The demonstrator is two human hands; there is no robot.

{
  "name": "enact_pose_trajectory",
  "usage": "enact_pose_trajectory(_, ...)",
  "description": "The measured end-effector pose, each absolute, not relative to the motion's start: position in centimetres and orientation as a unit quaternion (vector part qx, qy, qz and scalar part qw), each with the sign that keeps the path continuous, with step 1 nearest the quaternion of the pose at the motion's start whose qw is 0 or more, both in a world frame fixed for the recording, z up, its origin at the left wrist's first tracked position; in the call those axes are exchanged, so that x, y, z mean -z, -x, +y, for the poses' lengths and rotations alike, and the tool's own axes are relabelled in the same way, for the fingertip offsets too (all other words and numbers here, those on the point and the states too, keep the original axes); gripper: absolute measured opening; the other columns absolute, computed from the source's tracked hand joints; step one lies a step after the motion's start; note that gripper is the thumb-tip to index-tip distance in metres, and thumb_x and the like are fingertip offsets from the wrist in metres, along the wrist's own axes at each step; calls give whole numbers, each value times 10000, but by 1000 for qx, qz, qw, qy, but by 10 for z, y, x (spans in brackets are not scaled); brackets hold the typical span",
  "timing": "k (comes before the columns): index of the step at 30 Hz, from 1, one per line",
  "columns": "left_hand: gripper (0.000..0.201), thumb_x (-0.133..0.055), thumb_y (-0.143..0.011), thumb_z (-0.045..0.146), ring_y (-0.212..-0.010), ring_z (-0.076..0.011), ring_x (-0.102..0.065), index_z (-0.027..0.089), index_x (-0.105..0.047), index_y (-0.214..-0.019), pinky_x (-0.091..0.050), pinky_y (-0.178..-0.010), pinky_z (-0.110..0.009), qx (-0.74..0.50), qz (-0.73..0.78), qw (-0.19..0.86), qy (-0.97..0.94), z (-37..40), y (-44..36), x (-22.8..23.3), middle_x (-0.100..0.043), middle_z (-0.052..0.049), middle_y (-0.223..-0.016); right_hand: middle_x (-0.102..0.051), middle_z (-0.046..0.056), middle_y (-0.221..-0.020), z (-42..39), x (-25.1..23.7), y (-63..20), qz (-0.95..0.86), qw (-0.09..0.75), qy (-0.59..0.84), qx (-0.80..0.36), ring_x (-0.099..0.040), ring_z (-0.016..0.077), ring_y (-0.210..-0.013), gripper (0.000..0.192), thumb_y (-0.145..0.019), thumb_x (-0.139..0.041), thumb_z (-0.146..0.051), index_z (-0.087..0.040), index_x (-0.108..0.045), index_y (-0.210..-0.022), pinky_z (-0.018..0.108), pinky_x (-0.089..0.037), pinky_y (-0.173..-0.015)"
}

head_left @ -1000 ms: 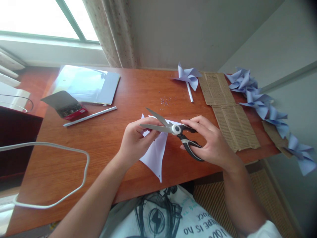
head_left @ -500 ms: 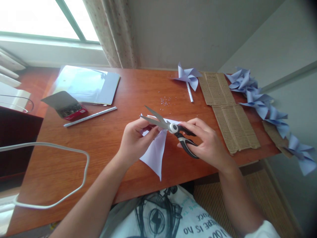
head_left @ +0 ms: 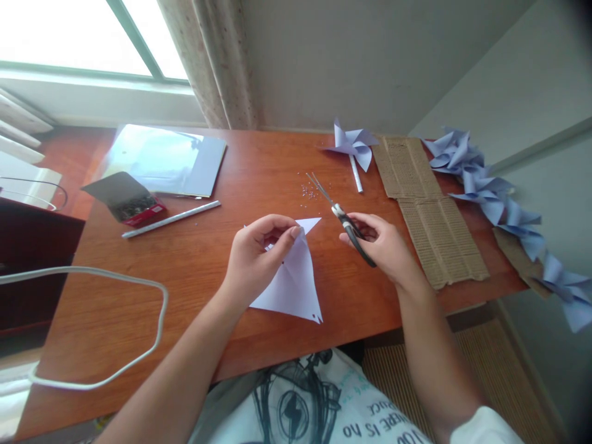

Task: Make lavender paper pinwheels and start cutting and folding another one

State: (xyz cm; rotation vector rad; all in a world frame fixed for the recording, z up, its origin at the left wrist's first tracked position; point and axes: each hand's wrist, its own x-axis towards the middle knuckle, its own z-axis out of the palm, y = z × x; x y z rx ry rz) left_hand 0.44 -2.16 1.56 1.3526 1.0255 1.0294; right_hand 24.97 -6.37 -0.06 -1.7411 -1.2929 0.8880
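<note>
My left hand (head_left: 263, 256) pinches a cut sheet of white paper (head_left: 296, 287) between thumb and fingers over the middle of the table. The paper's lower part hangs toward me, with small notches at its lower right corner, and another pointed flap sticks out beyond my fingertips. In my right hand (head_left: 379, 243) is a pair of scissors (head_left: 341, 216) with black and grey handles. Their slim blades point up and left, slightly parted and apart from the paper. Tiny paper scraps (head_left: 311, 190) lie on the table near the blade tips.
A paper pinwheel (head_left: 354, 145) on a stick lies at the back, beside corrugated cardboard (head_left: 439, 240). Several more pinwheels (head_left: 485, 191) line the right edge. A rolled paper stick (head_left: 171, 220), an opened small box (head_left: 132, 203), a glossy folder (head_left: 161, 160) and a white cable (head_left: 161, 308) are leftward.
The scissors have moved away from the paper to the right and turned, their blades now closer together and pointing upward. The paper in my left hand has swung, its lower corner shifting right.
</note>
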Motion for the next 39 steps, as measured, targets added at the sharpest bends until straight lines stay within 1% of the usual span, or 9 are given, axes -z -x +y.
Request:
enact_pose_trajectory(2,148,-754,-856,326,-707,-140,-645,180,-734,-849,-498,-658,-241,-432,437,540,-576,-21,-4,-15,-739,-28,-807,-671,85,-1046,-66,6,-261,-542,368,700,-285,-680,232,-915,500,-747,-831,-405,-191,-724,-1187,410,-586,-868)
enact_pose_trajectory(6,142,-741,-865,320,-710,-139,-650,179,-730,-854,-505,-658,-236,-432,436,528,-587,-21,-4,-15,-740,-30,-812,-666,92,-1083,-77,10,-281,-581,340,698,-244,-686,230,-946,501,-820,-756,-385,-184,-675,-1272,408,-587,-877)
enact_pose_trajectory(14,162,-726,-869,338,-700,-143,-643,178,-720,-850,-500,-637,-239,-430,441,509,-602,-21,-5,-13,-731,-37,-796,-676,115,-986,-87,9,-272,-585,227,778,-23,-671,291,-865,387,-831,-700,-375,-185,-721,-1167,450,-552,-826)
enact_pose_trajectory(18,168,-725,-868,344,-692,-140,-633,178,-721,-846,-492,-634,-237,-430,441,505,-605,-20,-5,-11,-723,-33,-785,-659,133,-994,-83,8,-261,-570,160,806,16,-656,309,-866,394,-851,-673,-393,-181,-709,-1181,423,-525,-766)
enact_pose_trajectory(22,161,-723,-869,334,-692,-133,-615,175,-718,-845,-477,-630,-232,-432,443,503,-603,-19,-5,-10,-719,-33,-787,-664,156,-1024,-79,8,-260,-589,124,799,14,-652,343,-950,407,-883,-644,-381,-156,-685,-1220,446,-521,-814)
enact_pose_trajectory(29,170,-716,-871,349,-704,-145,-621,181,-709,-849,-478,-637,-242,-430,446,498,-607,-20,-5,-9,-710,-33,-789,-668,149,-1061,-72,5,-267,-622,153,767,-29,-666,342,-994,368,-853,-672,-323,-173,-692,-1189,473,-541,-889)
enact_pose_trajectory(33,158,-710,-877,339,-697,-140,-613,183,-710,-849,-471,-628,-236,-437,452,487,-606,-20,-4,-9,-712,-32,-794,-676,145,-1089,-70,-8,-250,-619,256,742,-21,-678,307,-965,331,-895,-649,-325,-174,-678,-1188,472,-551,-889)
enact_pose_trajectory(35,158,-714,-876,339,-704,-139,-618,182,-715,-854,-475,-633,-235,-444,458,479,-603,-20,-4,-9,-719,-34,-803,-689,119,-1067,-69,-20,-233,-650,324,684,-73,-677,271,-976,275,-940,-615,-322,-192,-672,-1175,437,-556,-896)
enact_pose_trajectory(39,174,-733,-864,350,-710,-137,-628,177,-719,-860,-490,-651,-235,-466,471,471,-582,-19,-4,-8,-722,-30,-802,-715,43,-985,-60,-41,-193,-718,363,538,-252,-682,197,-891,235,-945,-654,-346,-240,-660,-1155,343,-575,-822)
